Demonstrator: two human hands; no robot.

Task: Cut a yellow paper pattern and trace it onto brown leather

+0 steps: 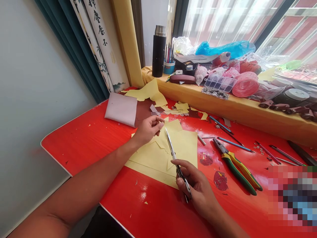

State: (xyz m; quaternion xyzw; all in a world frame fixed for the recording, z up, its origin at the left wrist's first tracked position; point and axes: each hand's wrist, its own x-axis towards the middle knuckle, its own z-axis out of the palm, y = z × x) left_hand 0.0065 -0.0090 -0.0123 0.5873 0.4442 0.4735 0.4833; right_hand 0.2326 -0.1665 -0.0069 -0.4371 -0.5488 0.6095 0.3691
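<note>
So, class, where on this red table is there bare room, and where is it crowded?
Bare red tabletop lies beyond the left forearm and between the yellow paper and the near edge. Pliers and thin rods crowd the right side.

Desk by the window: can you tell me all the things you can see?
Glossy red table: one, red, under everything.
Yellow paper sheet: one large, yellow, middle of the table.
Folded pale pink sheet: one, pink, far left of the table.
Pliers with plastic handles: one pair, green and yellow, right of the paper.
Black metal flask: one, black, on the windowsill.
Blue plastic cup: one, blue, beside the flask.
Clear compartment box: one, clear, on the windowsill.
Narrow metal cutting tool: one, silver, in the right hand.
Left hand: one, curled above the paper.
Right hand: one, gripping the tool.
</note>
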